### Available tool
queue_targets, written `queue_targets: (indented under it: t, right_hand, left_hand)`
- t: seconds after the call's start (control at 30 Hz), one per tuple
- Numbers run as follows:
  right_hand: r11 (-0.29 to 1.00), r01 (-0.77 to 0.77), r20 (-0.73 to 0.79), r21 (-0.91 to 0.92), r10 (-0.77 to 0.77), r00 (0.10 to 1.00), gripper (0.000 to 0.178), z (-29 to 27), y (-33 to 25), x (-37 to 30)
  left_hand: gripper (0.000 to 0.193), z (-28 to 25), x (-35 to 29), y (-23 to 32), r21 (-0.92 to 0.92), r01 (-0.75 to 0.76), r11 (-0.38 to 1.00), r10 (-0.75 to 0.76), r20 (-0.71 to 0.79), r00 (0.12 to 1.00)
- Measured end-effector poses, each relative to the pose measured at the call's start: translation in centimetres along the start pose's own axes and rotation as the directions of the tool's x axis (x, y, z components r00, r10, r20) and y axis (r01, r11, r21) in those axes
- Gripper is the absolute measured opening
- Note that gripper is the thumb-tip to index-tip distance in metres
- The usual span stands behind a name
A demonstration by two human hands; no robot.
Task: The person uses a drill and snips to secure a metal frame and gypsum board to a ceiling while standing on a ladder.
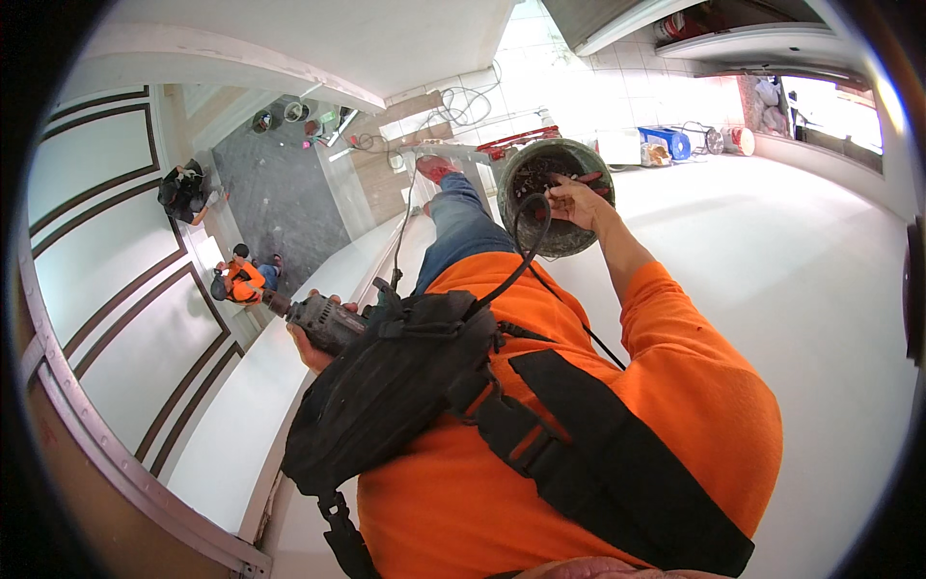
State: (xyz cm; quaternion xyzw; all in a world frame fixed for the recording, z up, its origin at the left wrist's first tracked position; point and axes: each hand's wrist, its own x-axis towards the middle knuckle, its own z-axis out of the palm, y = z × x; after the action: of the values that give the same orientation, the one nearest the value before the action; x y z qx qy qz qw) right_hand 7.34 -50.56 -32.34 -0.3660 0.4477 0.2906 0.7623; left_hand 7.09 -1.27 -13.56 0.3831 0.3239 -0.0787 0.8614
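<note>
Bright daylight, heavy fisheye edge distortion

Two people [241,275] below; blue crate [667,142] by tiled wall.

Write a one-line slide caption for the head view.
Left hand grips a drill; right hand reaches into a bucket, above an orange shirt.

An indoor building site: bare white walls [830,289], loose cables [463,101], a debris-filled bucket [550,193].
</note>
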Motion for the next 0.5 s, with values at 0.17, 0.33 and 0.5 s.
queue_targets:
  t: [0.17, 0.33, 0.5]
  right_hand:
    - [0.983, 0.048, -0.042, 0.18, -0.041, 0.998, 0.034, -1.5, 1.9, 0.8]
    - [0.947, 0.251, -0.037, -0.198, -0.263, 0.964, 0.029, 7.4, -2.4, -2.2]
    - [0.411, 0.788, 0.658, -0.459, -0.439, 0.612, 0.025, 26.3, -4.8, -3.3]
  left_hand:
    - [0.076, 0.7, 1.5, 0.9, -0.057, 0.156, 0.986, -0.148, 0.127, 0.981]
    - [0.068, -2.2, 1.1, -1.1, -0.05, 0.12, 0.991, -0.111, 0.153, 0.982]
    - [0.042, 1.8, 1.9, -0.5, 0.235, 0.025, 0.972, -0.048, 0.093, 0.994]
